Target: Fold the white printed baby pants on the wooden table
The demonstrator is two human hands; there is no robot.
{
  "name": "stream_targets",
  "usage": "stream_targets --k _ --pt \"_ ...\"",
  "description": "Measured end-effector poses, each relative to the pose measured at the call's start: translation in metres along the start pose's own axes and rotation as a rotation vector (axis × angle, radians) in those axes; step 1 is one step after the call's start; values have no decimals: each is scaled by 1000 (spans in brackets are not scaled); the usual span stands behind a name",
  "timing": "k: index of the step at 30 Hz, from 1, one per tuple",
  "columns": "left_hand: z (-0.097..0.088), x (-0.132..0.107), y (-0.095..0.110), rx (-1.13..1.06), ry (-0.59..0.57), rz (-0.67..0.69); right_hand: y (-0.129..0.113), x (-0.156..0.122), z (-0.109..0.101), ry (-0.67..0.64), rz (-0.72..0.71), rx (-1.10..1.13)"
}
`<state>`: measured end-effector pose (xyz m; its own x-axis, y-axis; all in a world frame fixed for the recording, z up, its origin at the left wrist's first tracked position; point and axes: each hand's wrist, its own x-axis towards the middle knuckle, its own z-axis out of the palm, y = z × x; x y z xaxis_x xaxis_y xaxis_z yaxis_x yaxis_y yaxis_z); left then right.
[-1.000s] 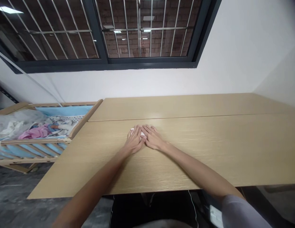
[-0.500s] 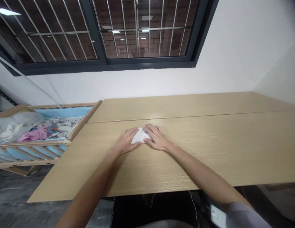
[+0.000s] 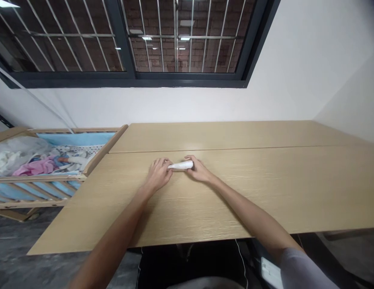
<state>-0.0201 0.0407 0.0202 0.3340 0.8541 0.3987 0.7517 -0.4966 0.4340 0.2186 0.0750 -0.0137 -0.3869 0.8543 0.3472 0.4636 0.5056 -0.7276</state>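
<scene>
Between my hands is a small folded white cloth (image 3: 181,165), now seen as a narrow roll-like shape just above or on the wooden tabletop (image 3: 229,200). Its exact kind is hard to make out. My left hand (image 3: 159,173) pinches the thinner left end, fingers curled. At the thicker right end, my right hand (image 3: 199,170) grips with the thumb at the near side and the fingers at the far side.
A wooden crib (image 3: 84,176) with blue lining stands left of the table, holding a pink cloth (image 3: 36,166) and other fabrics. A seam runs along the tabletop's far part. Behind are a white wall (image 3: 180,104) and a barred window. A white cable (image 3: 242,261) hangs below the front edge.
The white cloth lay flat under both spread hands, its patterned face showing. Now its near edge is lifted or folded over, and the fingers of both hands have closed on its ends.
</scene>
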Motion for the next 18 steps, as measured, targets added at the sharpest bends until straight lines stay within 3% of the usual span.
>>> stream_targets --k 5,8,12,15,18 --pt "-11 2 6 -197 32 -208 -18 32 -18 50 144 439" --pt "-3 0 5 -259 -40 -308 -19 49 -25 27 265 379" --pt "15 -7 5 -179 -123 -366 -1 57 -16 -75 355 281" --pt "23 -10 7 -70 -153 -370 18 57 -3 -117 343 299" --pt "17 -7 11 42 -173 -389 27 59 2 -139 281 290"
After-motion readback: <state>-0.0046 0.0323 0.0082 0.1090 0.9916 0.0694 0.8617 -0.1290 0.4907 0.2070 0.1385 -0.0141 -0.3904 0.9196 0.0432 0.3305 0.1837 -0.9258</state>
